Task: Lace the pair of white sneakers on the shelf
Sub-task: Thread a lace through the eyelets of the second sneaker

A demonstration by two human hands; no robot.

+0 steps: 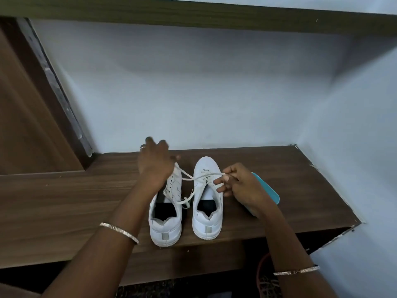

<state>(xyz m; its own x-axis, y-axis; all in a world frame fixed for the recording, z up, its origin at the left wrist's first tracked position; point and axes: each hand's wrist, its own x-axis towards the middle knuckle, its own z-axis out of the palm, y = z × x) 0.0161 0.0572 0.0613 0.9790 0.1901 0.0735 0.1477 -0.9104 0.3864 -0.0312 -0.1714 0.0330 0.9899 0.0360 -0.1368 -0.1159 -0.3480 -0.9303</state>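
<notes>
Right hand (238, 186) pinched one end of the lace (189, 178) just right of the right sneaker (207, 211). Left hand (154, 162), farther back over the toe of the left sneaker (165, 220), apparently gripped the other end. Both stood on the shelf (64, 201), heels near. Judgement: right sneaker threaded at its far eyelets only, left sneaker's eyelets bare; most lacing remained.

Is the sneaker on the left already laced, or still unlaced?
Still unlaced: the left sneaker shows a row of bare eyelets. The lace is threaded through the right sneaker instead.
</notes>
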